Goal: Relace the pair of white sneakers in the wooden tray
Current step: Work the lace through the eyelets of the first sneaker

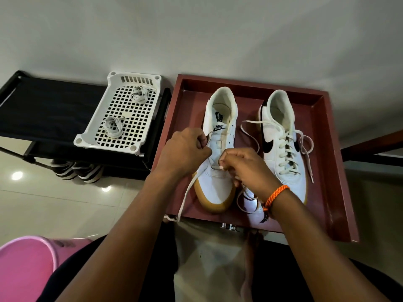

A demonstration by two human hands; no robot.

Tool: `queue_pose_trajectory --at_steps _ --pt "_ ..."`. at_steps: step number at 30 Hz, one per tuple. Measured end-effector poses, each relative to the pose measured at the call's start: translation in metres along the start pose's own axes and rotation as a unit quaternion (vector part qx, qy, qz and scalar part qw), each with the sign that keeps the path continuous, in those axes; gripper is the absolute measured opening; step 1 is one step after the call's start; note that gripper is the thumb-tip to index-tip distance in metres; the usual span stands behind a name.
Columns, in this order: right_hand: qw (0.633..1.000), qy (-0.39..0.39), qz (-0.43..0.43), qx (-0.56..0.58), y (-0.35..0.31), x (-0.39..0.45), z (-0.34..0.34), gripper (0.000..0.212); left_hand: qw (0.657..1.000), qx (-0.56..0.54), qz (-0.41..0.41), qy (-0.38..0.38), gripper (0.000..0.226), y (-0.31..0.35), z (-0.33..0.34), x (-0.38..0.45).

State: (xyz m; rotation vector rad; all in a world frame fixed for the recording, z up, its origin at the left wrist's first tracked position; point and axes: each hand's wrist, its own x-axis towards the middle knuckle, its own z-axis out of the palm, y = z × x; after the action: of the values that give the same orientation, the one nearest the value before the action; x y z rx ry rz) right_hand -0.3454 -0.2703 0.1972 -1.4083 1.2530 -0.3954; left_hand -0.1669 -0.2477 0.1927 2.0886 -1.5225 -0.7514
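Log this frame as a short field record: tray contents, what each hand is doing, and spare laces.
tray: red-brown wooden tray holding both sneakers
left sneaker: mostly unlaced, being worked on
right sneaker: fully laced, ends loose
left hand: pinching the lace at the eyelets
right hand: pinching a lace tip
spare laces: two coiled bundles in a white basket

Glossy reddish wooden tray [331, 171], smooth white leather-look sneakers [218, 182], white perforated plastic basket [87, 138], shiny tiled floor [54, 203].
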Motion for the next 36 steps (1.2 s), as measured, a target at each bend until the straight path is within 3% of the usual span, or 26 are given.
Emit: queue_pose_trajectory --at_steps 2,5,8,11,13,18,20,24,30,36 --pt "0.991 0.02 0.067 0.115 -0.003 0.0 0.001 0.034 1.0 0.002 0.006 -0.002 0.004 0.001 0.001 -0.001" --pt "0.986 0.046 0.102 0.127 -0.003 0.0 0.003 0.049 1.0 0.014 0.018 0.005 0.004 0.004 0.003 -0.004" --pt "0.995 0.092 0.006 -0.037 0.005 -0.002 0.004 0.057 1.0 0.006 0.023 0.011 0.005 0.004 0.003 -0.004" --pt "0.939 0.193 -0.167 -0.228 0.011 -0.004 0.008 0.03 1.0 -0.007 0.016 0.007 0.008 0.003 0.002 -0.002" --pt "0.902 0.205 -0.238 -0.295 0.007 -0.005 0.009 0.011 1.0 -0.025 0.004 -0.004 0.01 0.001 0.0 0.0" --pt "0.861 0.132 -0.241 -0.429 0.012 -0.009 0.018 0.004 0.997 -0.062 -0.015 -0.035 0.01 -0.001 -0.004 0.0" --pt "0.852 0.122 -0.231 -0.454 0.014 -0.009 0.02 0.017 0.997 -0.066 -0.014 -0.036 0.009 -0.001 -0.004 0.0" --pt "0.855 0.126 -0.209 -0.457 0.012 -0.01 0.021 0.018 0.999 -0.048 -0.006 -0.024 0.01 0.0 -0.004 0.0" --pt "0.908 0.133 -0.206 -0.34 0.001 -0.007 -0.004 0.018 0.999 -0.035 0.005 -0.028 0.013 -0.001 -0.006 0.001" --pt "0.887 0.185 -0.207 -0.369 -0.003 -0.011 -0.016 0.007 0.999 -0.034 -0.001 -0.027 0.012 0.002 -0.006 0.0"
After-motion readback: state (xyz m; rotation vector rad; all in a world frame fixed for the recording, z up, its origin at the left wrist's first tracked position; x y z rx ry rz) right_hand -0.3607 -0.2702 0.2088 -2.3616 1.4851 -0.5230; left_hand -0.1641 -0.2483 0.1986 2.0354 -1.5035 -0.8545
